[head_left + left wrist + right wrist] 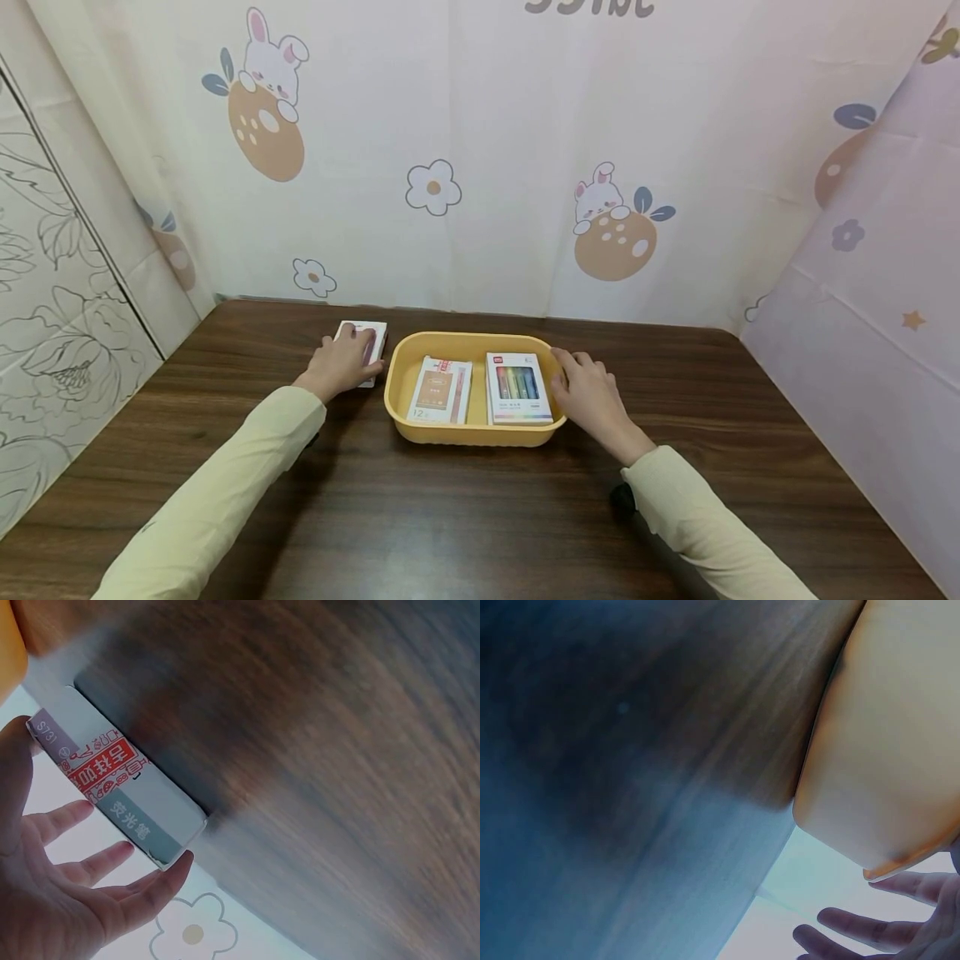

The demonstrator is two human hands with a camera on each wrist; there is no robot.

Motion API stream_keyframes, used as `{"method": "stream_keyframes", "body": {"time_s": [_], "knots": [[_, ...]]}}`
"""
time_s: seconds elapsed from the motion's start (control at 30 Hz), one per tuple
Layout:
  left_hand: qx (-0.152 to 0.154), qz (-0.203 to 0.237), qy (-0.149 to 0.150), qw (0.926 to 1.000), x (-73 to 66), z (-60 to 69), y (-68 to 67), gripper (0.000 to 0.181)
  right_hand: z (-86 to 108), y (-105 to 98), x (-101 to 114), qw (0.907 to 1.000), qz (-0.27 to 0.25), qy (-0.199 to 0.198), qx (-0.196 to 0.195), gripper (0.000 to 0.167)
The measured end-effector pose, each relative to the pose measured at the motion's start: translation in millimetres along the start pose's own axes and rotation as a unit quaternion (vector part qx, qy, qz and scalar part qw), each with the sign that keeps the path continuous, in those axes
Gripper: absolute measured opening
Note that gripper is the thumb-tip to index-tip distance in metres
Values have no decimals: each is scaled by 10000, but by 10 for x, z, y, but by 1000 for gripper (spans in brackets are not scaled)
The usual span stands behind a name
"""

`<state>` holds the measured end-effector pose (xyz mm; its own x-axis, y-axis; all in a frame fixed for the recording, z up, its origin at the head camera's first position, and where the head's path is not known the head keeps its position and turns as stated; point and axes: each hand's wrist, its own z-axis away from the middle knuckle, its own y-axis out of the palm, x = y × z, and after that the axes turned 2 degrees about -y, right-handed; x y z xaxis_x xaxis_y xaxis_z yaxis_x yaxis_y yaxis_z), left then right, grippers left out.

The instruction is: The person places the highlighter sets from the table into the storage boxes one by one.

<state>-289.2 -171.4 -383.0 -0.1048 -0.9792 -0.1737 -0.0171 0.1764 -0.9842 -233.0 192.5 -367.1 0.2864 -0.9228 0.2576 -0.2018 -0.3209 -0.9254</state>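
Note:
My left hand (342,362) lies over a white box of highlighters (377,343) on the table, left of a yellow plastic basket (480,435). In the left wrist view the thumb and little finger of that hand (67,892) meet opposite ends of the highlighter box (150,799), which bears a red printed label. At the basket's right rim rests my right hand (596,400). In the right wrist view its fingers (870,930) are spread, one touching the rim of the basket (885,750). Inside the basket lie a brown-and-white box (437,396) and a white box with a rainbow-coloured window (517,387).
The dark wooden table (465,517) carries the basket and boxes. A pale curtain (502,167) printed with rabbits and flowers hangs behind its far edge. More fabric hangs on the left, with line-drawn flowers, and on the right.

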Motion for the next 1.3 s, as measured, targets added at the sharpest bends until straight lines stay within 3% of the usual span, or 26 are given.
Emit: {"method": "stream_keyframes", "body": {"time_s": [0.3,1.3], "knots": [[-182,131,-1,9997,-17,1,-1,58,4,-1,10,10000,15,51,42,42],[-345,480,-215,9980,-79,37,-46,58,3,-1,12,10000,55,48,12,43]]}}
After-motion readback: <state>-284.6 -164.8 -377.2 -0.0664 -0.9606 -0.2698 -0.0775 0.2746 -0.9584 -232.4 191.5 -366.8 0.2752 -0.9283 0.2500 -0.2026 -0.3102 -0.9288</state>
